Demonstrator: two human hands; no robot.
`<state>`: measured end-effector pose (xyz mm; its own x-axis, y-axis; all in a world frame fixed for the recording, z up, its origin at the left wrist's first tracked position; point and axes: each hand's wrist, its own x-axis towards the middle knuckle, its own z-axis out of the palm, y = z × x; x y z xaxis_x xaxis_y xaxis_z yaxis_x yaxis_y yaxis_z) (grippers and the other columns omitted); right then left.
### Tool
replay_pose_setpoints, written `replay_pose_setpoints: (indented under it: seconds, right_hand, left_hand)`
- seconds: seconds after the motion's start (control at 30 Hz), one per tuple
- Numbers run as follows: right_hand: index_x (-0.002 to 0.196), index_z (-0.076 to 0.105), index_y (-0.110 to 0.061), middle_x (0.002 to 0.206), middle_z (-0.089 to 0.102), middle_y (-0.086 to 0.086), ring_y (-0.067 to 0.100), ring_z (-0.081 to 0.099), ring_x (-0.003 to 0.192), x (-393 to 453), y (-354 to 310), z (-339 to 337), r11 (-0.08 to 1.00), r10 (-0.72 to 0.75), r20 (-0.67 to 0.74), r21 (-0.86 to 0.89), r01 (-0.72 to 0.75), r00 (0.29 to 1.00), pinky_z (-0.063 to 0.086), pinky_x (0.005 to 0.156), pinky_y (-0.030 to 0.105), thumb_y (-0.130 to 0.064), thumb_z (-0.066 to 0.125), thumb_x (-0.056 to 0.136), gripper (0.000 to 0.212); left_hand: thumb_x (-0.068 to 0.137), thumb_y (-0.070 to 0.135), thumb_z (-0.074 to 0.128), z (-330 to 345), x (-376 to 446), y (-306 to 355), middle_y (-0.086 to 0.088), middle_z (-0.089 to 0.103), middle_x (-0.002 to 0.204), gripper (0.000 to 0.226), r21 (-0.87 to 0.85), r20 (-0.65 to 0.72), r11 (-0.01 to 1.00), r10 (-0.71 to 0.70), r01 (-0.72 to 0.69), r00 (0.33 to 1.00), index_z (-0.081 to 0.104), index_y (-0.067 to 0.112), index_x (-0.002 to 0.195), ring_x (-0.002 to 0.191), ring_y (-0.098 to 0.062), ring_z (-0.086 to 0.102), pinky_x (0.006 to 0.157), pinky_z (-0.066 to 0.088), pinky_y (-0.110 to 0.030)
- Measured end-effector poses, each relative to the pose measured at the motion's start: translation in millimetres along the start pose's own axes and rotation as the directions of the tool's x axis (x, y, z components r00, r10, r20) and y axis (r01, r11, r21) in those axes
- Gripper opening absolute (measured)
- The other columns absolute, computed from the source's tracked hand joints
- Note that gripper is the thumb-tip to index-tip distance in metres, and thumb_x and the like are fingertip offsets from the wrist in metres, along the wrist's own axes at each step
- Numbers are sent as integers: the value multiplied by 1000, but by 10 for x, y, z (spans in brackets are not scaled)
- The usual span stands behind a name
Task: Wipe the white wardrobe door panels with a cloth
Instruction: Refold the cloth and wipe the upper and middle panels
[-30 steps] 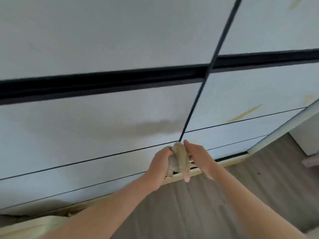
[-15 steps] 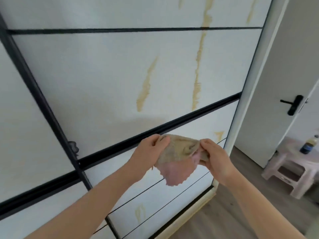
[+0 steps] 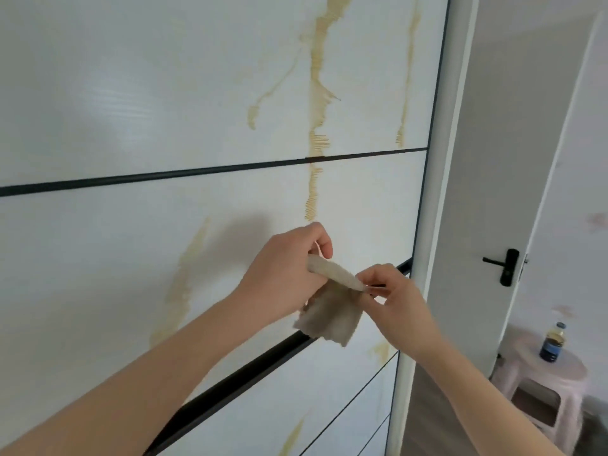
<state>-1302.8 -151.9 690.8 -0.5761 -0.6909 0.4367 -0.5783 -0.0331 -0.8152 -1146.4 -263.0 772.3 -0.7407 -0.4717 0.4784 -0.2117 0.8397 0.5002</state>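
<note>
The white wardrobe door [image 3: 125,103] fills the left and middle of the head view, split by thin black strips into panels. Yellowish streaks [image 3: 318,93] run down the panels, with another streak [image 3: 184,284] lower left. A small beige cloth [image 3: 329,311] hangs in front of the door, stretched between both hands. My left hand [image 3: 286,274] pinches its upper left end. My right hand [image 3: 391,291] pinches its right end, and the rest of the cloth droops below. The cloth is held just off the panel.
A white wardrobe frame post [image 3: 441,192] stands at the door's right edge. Beyond it is a room door with a black handle [image 3: 505,266]. A pink stool [image 3: 543,386] with a dark bottle [image 3: 552,343] on it stands at the lower right.
The view swung up and right from the wardrobe's lower panels to the stained upper ones. The bunched cloth was spread open between both hands, and now hangs stretched.
</note>
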Motion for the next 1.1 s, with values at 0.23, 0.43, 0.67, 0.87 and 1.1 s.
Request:
replay_pose_setpoints:
  seconds: [0.23, 0.43, 0.67, 0.87, 1.1]
  right_hand:
    - [96, 50, -15, 62, 59, -12, 14, 51, 51, 777, 263, -397, 915, 146, -302, 403, -13, 942, 40, 41, 29, -3, 55, 97, 13]
    - [81, 72, -4, 54, 59, 16, 27, 54, 39, 1638, 383, -893, 691, 123, 66, 711, -133, 990, 41, 37, 24, -7, 50, 100, 29]
    - [88, 76, -11, 85, 71, 15, 27, 67, 73, 2842, 367, -1604, 476, -261, 47, 875, 86, 964, 54, 55, 34, -47, 42, 103, 52]
    - [101, 69, -15, 88, 65, 25, 38, 63, 73, 3634, -1, -1955, 552, -512, -189, 675, 490, 838, 54, 61, 47, -53, 71, 89, 40]
    - [78, 73, -19, 72, 64, 14, 26, 59, 54, 4467, -622, -2486, 473, -466, -441, 608, 637, 767, 46, 38, 28, -25, 74, 93, 16]
  left_hand:
    - [80, 29, 64, 618, 558, 250, 18, 50, 100, 24, 202, 179, 929, 277, -311, 944, 51, 38, 98, 89, 4, 49, 72, 45, -21]
    - [87, 35, 62, 1114, 1520, 455, 26, 39, 113, 30, 238, 46, 932, 271, -274, 961, 49, 41, 113, 94, 2, 50, 82, 45, -17]
    - [90, 23, 57, 1142, 2740, 958, 24, 34, 131, 38, 388, -22, 865, 353, -317, 936, 44, 32, 125, 110, 3, 45, 85, 36, -7]
    - [89, 14, 47, 651, 3658, 1383, 6, 51, 121, 21, 539, -11, 782, 377, -312, 926, 50, 19, 109, 120, -13, 45, 106, 41, -34]
    - [94, 9, 44, -138, 4265, 2011, 8, 50, 129, 42, 679, -23, 695, 341, -235, 940, 51, 29, 130, 127, -9, 40, 107, 33, -30]
